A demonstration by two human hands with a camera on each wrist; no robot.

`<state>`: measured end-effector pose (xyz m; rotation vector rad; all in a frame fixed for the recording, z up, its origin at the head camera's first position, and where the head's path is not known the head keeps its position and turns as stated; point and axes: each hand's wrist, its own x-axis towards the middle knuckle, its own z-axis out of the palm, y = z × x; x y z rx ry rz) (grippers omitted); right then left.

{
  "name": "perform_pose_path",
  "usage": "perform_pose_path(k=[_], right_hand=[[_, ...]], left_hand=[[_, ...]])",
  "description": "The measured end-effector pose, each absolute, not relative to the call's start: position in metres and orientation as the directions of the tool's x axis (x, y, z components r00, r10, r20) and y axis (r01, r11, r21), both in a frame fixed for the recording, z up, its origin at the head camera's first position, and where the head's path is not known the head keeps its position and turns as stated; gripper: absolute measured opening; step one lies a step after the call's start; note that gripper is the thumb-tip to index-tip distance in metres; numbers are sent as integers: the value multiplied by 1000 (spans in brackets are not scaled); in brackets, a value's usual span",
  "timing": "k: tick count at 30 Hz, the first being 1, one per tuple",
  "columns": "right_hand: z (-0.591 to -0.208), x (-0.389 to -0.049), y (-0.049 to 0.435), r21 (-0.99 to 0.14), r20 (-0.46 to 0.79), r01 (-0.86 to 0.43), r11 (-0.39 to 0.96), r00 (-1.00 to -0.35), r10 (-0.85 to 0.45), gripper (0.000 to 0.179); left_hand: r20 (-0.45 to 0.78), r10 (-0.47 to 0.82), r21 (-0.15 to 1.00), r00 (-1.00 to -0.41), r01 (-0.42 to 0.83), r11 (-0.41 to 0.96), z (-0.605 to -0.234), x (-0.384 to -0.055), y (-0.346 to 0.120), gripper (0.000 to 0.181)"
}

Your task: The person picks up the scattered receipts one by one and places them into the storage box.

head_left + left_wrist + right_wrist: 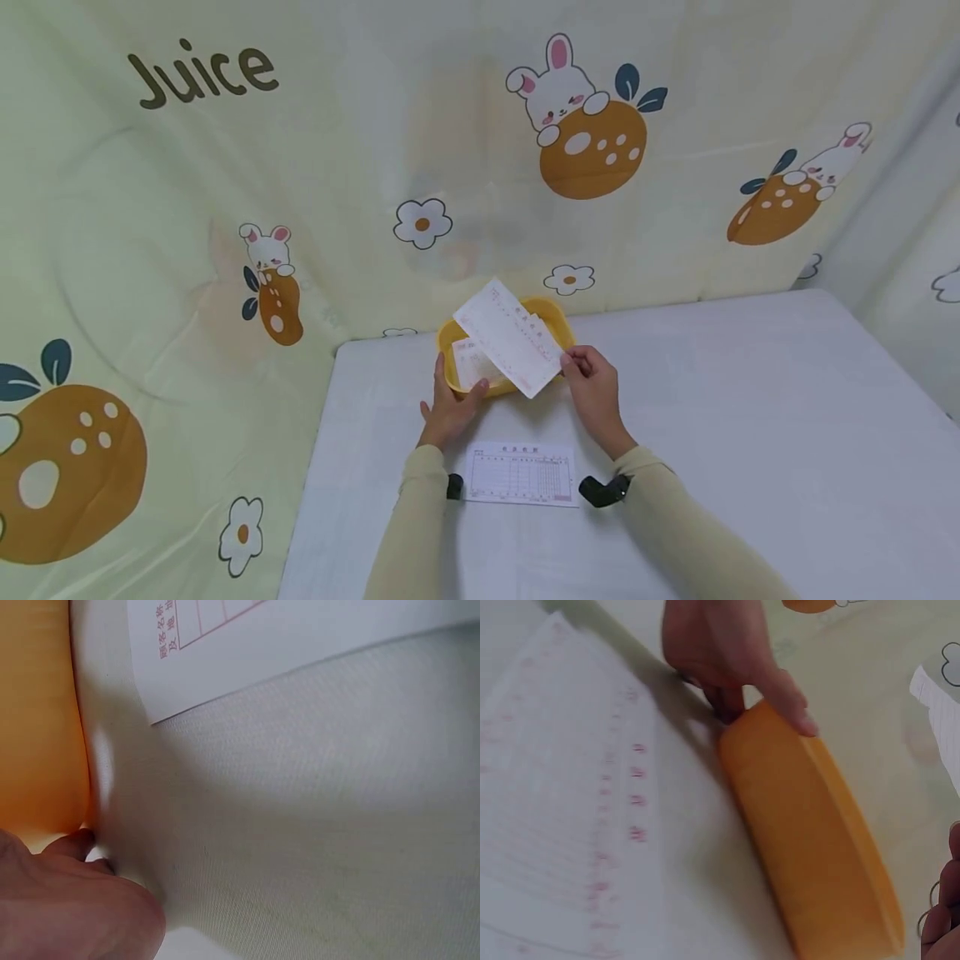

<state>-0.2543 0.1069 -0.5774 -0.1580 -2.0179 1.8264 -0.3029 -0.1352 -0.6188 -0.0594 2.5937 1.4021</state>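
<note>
A yellow plastic basket (555, 315) stands near the back of the table with several printed paper slips in it. My left hand (452, 408) holds its front-left corner, the thumb over the rim and the other fingers along the outer wall. Between thumb and fingers of my right hand (596, 396) is the lower right corner of a white receipt slip (510, 337), tilted over the basket. Another printed slip (476, 367) shows beneath it. In the right wrist view only the edge of the held slip and some right fingertips (946, 896) appear.
A printed form (520, 473) with a ruled grid lies flat on the white-covered table (750, 433), between my forearms and in front of the basket. A curtain (480, 158) with rabbit and orange prints hangs right behind the table.
</note>
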Motion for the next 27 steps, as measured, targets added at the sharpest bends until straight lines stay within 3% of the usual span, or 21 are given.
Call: perform_pose_path(k=[13, 20, 27], right_hand=[[-482, -277, 85, -923, 383, -358, 140, -892, 242, 16], [-478, -318, 89, -890, 456, -436, 135, -863, 218, 19], [-460, -327, 87, -867, 497, -476, 143, -838, 225, 21]], left_hand=[[-179, 59, 838, -982, -121, 532, -617, -303, -135, 111], [-200, 45, 831, -979, -145, 536, -619, -305, -132, 114], [-209, 21, 826, -978, -165, 538, -622, -306, -132, 114]])
